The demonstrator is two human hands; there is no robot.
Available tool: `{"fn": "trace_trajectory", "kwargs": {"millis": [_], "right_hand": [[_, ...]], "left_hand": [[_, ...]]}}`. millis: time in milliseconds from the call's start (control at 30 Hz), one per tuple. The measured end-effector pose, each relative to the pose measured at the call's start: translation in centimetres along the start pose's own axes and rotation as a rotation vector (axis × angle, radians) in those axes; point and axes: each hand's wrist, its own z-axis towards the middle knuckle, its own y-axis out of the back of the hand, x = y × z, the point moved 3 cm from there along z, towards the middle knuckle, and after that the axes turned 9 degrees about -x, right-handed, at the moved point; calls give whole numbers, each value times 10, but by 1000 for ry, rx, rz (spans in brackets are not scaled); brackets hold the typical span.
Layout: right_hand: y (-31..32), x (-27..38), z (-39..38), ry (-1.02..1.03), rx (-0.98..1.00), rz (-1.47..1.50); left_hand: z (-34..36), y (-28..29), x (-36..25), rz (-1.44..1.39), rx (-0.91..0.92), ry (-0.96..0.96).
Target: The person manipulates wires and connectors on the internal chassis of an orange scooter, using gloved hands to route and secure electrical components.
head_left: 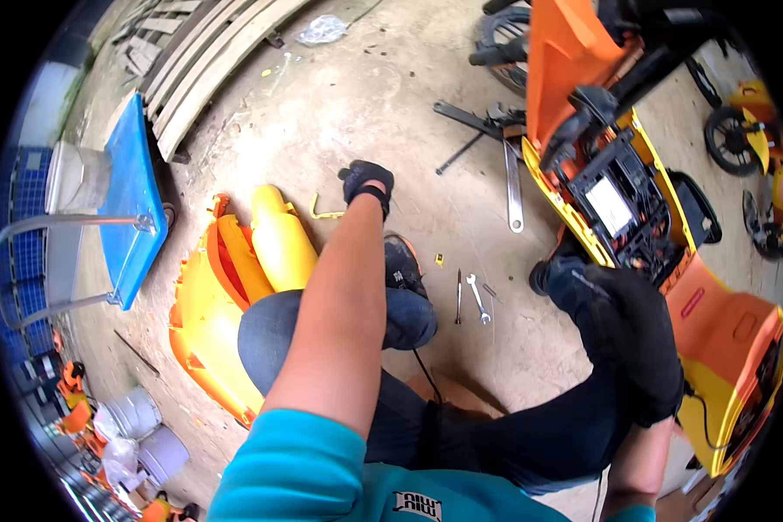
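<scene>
My left hand (367, 181), in a black glove, reaches out over the concrete floor with its fingers curled in. Anything it may hold is hidden under the glove. Just left of it lies a yellow L-shaped piece (325, 211), apart from the fingers as far as I can tell. My right hand (639, 344), also gloved in black, lies flat along my right knee, next to the orange and yellow scooter (729, 317). The scooter's open middle shows dark parts and wiring (622, 204). Between my feet lie a screwdriver (458, 297) and a wrench (478, 300).
Yellow body panels (278, 239) rest beside my left leg. A large wrench (514, 196) lies near the scooter. Farther left stand a blue platform cart (130, 204) and wooden slats (209, 65). Buckets (133, 413) stand at the lower left. More vehicles (744, 139) are at the right.
</scene>
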Motion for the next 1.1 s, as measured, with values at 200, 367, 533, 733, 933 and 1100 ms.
{"fn": "trace_trajectory", "kwargs": {"millis": [200,367,533,733,933,1100], "right_hand": [[-5,-10,-2,-296,136,-93],[1,14,35,-99,261,-35],[4,16,36,-136,216,-66],[3,2,37,-125,201,-59],[0,17,9,-112,26,-245],[-2,12,7,-196,-26,-54]], "left_hand": [[-19,-2,-13,-156,-197,314],[8,-21,8,-353,-254,363],[21,-31,8,-346,-311,271],[23,-38,22,-313,-387,274],[18,-52,1,-394,-373,195],[-18,-40,-73,-130,-189,-241]]}}
